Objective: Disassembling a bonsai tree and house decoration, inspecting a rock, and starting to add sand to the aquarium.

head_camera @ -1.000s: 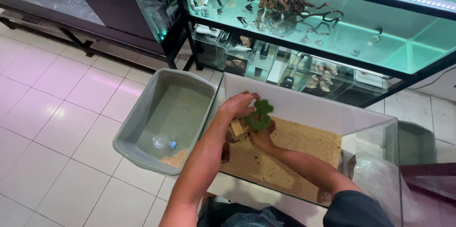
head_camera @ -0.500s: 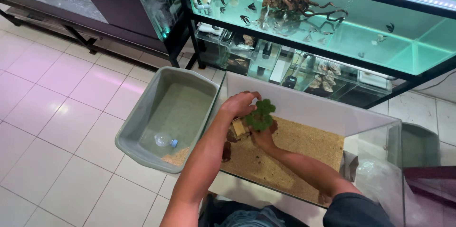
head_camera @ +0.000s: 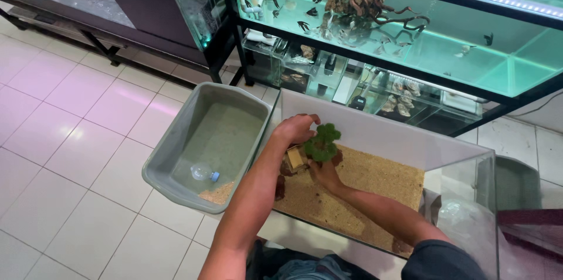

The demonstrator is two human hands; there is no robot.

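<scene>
Both my hands reach into a small glass tank (head_camera: 404, 139) with a layer of sand (head_camera: 375, 183) on its bottom. My right hand (head_camera: 324, 173) holds a green mossy plant (head_camera: 323, 142) from below, near the tank's left end. My left hand (head_camera: 296, 129) rests curled over the top left of the plant, fingers touching it. A small tan block (head_camera: 295, 158) sits under the plant, beside a dark brown piece (head_camera: 280, 186) against the tank's left wall.
A grey plastic tub (head_camera: 176, 157) stands left of the tank, holding sand and a small clear bottle (head_camera: 204, 172) with a blue cap. Behind are lit aquariums (head_camera: 446, 45) with fish and driftwood on a black rack. White tile floor (head_camera: 76, 133) spreads left.
Both hands stay on the green plant at the tank's left end. Only the camera view has shifted slightly.
</scene>
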